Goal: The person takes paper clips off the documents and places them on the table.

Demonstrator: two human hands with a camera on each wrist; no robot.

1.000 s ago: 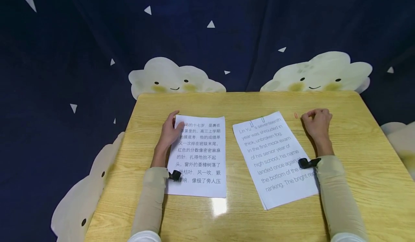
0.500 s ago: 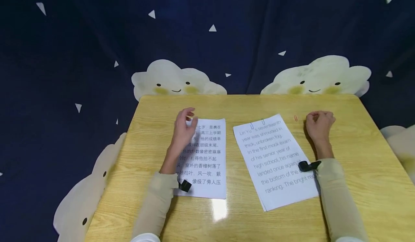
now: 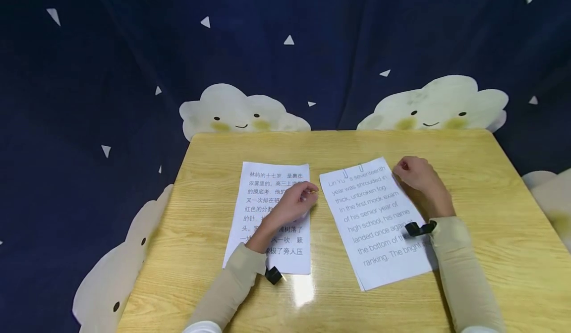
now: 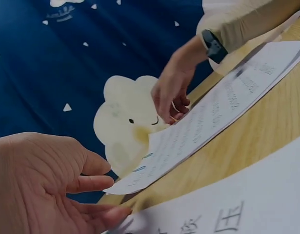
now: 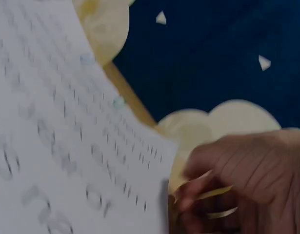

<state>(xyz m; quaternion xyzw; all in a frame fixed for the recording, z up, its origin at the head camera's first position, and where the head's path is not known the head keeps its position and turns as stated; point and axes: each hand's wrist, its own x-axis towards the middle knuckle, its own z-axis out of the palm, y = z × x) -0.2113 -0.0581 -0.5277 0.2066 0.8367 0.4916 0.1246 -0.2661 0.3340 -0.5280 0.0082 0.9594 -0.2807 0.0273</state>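
Note:
My left hand (image 3: 294, 201) hovers over the right half of a sheet stack with Chinese print (image 3: 265, 191), fingers relaxed and reaching rightward. In the left wrist view, its thumb and fingers stand apart with nothing between them. My right hand (image 3: 417, 174) is at the upper right corner of a tilted English-printed paper stack (image 3: 370, 219), fingers bent. The right wrist view is blurred there, and whether the fingers pinch anything cannot be told. A blue paper clip (image 3: 345, 173) and a green paper clip (image 3: 361, 167) sit on that stack's top edge. No red clip shows now.
Both stacks lie on a wooden table (image 3: 214, 149), with a strip of bare tabletop between them. A dark blue curtain (image 3: 267, 35) with white clouds hangs behind and beside the table. A small black camera (image 3: 273, 275) is worn at the left wrist.
My left hand has moved right from the Chinese stack's upper left corner across it. My right hand has moved left to the English stack's corner, and the red paper clip is out of sight.

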